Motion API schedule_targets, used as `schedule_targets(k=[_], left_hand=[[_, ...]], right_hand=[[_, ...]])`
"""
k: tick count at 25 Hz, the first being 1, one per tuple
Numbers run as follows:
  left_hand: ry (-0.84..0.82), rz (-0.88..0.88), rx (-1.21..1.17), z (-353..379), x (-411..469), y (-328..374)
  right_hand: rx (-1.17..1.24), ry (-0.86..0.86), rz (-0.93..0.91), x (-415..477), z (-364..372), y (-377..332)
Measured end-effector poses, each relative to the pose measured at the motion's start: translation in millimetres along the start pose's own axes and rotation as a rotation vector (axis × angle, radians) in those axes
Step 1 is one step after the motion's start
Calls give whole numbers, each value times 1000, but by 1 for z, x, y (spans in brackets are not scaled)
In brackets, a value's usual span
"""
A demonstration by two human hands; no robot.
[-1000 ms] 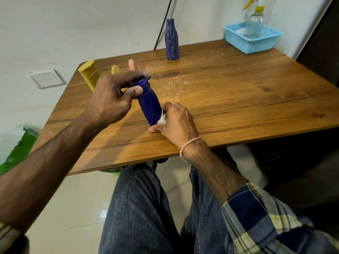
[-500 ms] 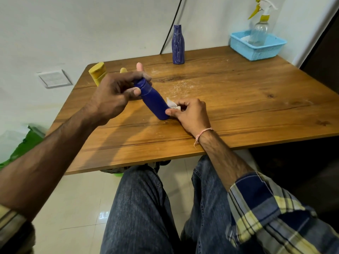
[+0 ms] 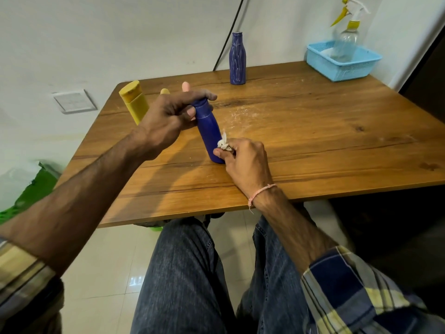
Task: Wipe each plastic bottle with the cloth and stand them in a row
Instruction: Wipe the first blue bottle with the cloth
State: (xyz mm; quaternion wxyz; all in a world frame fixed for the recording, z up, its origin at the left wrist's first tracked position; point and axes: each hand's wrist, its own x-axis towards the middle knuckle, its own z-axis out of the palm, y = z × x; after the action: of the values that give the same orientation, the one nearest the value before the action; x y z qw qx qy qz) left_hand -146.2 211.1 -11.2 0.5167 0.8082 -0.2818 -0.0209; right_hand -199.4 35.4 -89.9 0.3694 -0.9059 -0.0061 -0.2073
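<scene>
Head view has the left hand (image 3: 168, 116) wrapped round the cap end of the blue bottle (image 3: 209, 136), which leans with its base on the desk (image 3: 313, 145), near the front edge. The right hand (image 3: 245, 162) pinches the small white cloth (image 3: 224, 145) against the bottle's lower right side.

A second ago that hand sat low at the base with the cloth mostly hidden. Half a second ago the cloth had come round to the right of the base, and now it sits a little higher up the body. To me that reads as the wipe working round and up this bottle, with more of it left to do.

A ribbed blue bottle (image 3: 237, 61) stands alone at the far edge. A yellow bottle (image 3: 133, 102) is at the left corner, just behind the left hand. I'd judge the row barely begun. A spray bottle (image 3: 344, 39) stands in the blue basket (image 3: 337, 68).
</scene>
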Motion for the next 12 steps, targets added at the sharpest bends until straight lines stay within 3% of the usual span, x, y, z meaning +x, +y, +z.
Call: schedule_targets(k=[3, 8, 12], left_hand=[[-15, 3, 0, 5, 2, 2], [-24, 8, 44, 12, 2, 3], [-39, 5, 62, 11, 5, 3]], right_hand=[[-81, -76, 28, -1, -4, 1], [81, 127, -161, 10, -22, -31], [30, 175, -210, 13, -24, -41]])
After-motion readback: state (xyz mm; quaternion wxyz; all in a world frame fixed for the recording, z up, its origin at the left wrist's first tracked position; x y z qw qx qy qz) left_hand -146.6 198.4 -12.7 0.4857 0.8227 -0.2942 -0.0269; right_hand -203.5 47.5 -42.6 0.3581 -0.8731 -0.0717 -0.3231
